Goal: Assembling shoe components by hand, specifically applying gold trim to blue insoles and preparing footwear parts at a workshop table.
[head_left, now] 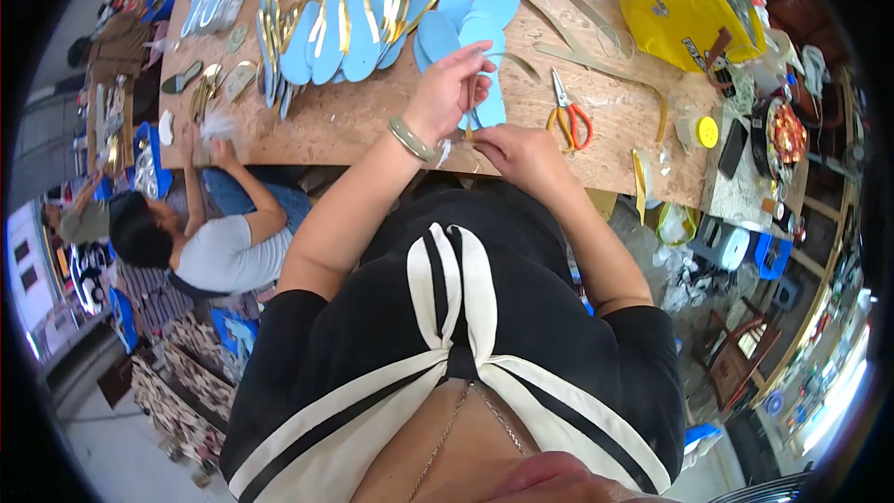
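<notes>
My left hand (452, 93) is raised over the table's near side with its fingers curled, and a bangle circles that wrist. A narrow tan strip (518, 63) curves out beside its fingertips. Just below and to the right, my right hand (523, 156) is closed in a pinch at the table edge. A small yellowish-brown end (468, 133) shows at its fingertips, seemingly part of the strip. Beyond both hands lie light blue sole-shaped pieces (484, 28), partly hidden by my left hand. Scissors (567, 114) with orange and yellow handles rest to the right.
Blue and gold sole pieces (345, 33) lie in rows at the left. Long tan strips (619, 74) stretch across the table's right side, near a yellow bag (684, 9) and a yellow-lidded jar (698, 133). At left, another person (219, 242) works at the table.
</notes>
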{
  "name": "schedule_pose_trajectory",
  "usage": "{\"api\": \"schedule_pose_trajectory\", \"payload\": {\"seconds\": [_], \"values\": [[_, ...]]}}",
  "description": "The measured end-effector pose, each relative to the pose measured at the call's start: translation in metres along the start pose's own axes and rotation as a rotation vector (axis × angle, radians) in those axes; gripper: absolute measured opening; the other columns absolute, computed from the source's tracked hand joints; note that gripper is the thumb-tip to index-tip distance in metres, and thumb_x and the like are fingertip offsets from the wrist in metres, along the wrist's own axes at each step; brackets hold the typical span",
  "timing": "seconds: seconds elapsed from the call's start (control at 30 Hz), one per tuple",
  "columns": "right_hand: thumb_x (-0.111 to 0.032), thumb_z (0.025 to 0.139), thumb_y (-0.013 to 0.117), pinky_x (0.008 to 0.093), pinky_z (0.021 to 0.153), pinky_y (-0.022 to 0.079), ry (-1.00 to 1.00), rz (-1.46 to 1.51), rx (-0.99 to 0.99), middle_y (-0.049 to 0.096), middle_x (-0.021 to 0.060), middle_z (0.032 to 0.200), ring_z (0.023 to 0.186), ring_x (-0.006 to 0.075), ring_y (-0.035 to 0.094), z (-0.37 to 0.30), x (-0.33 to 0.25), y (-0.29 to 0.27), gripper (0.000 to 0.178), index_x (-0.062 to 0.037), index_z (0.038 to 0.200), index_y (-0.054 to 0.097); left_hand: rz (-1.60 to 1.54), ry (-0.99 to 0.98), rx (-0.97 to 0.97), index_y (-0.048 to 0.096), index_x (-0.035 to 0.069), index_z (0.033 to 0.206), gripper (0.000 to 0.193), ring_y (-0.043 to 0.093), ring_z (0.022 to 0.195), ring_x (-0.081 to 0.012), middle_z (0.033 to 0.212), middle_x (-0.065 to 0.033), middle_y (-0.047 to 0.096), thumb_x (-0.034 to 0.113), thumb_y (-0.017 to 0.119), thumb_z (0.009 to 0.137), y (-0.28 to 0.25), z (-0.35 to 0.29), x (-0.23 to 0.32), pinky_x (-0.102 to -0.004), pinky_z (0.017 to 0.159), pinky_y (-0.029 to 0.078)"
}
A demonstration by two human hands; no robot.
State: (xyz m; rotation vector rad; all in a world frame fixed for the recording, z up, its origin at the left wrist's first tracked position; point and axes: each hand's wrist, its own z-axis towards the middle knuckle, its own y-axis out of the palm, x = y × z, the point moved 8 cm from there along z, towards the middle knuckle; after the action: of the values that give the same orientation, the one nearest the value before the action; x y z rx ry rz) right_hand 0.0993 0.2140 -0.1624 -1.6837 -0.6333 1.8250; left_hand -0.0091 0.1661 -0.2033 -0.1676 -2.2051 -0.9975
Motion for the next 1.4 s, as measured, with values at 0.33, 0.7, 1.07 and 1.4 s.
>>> {"api": "schedule_pose_trajectory", "payload": {"seconds": [0.33, 0.7, 1.07, 1.4], "values": [[-0.010, 0.080, 0.064, 0.0310, 0.067, 0.049, 0.159, 0.308, -0.126, 0.066, 0.0130, 0.086, 0.075, 0.0253, 0.064, -0.028, 0.038, -0.038, 0.017, -0.0038, 0.095, 0.067, -0.167, 0.530, 0.260, 0.050, 0.006, 0.116, 0.025, 0.031, 0.052, -0.0048, 0.067, 0.0048, 0.039, 0.015, 0.048, 0.093, -0.061, -0.086, 0.082, -0.0190, 0.045, 0.026], [0.000, 0.076, 0.062, 0.0306, 0.063, 0.048, -0.438, 0.208, -0.396, 0.064, 0.0095, 0.082, 0.072, 0.0258, 0.063, 0.007, -0.085, -0.007, 0.016, -0.0062, 0.090, 0.065, 1.172, 0.438, 0.458, 0.021, -0.001, 0.141, 0.081, 0.042, 0.124, -0.0270, 0.139, -0.0208, 0.035, 0.028, 0.067, 0.081, -0.054, -0.205, 0.000, -0.0343, 0.103, 0.033], [0.008, 0.076, 0.058, 0.0266, 0.064, 0.048, -0.478, 0.322, -0.420, 0.063, 0.0100, 0.079, 0.071, 0.0177, 0.061, 0.021, -0.131, 0.001, 0.015, 0.0015, 0.088, 0.064, 0.860, 0.394, 0.367, 0.055, 0.011, 0.124, 0.036, 0.058, 0.058, -0.0085, 0.077, -0.0013, 0.067, 0.017, 0.053, 0.088, -0.029, -0.239, -0.014, -0.0233, 0.056, 0.047], [0.007, 0.073, 0.065, 0.0256, 0.058, 0.047, -0.485, 0.379, -0.141, 0.061, 0.0099, 0.077, 0.067, 0.0178, 0.059, 0.019, -0.150, 0.002, 0.010, 0.0002, 0.080, 0.062, 0.861, 0.610, 0.524, 0.061, 0.001, 0.103, 0.022, 0.066, 0.068, -0.0147, 0.075, -0.0102, 0.066, 0.015, 0.051, 0.090, -0.011, -0.258, 0.015, -0.0275, 0.060, 0.049]]}}
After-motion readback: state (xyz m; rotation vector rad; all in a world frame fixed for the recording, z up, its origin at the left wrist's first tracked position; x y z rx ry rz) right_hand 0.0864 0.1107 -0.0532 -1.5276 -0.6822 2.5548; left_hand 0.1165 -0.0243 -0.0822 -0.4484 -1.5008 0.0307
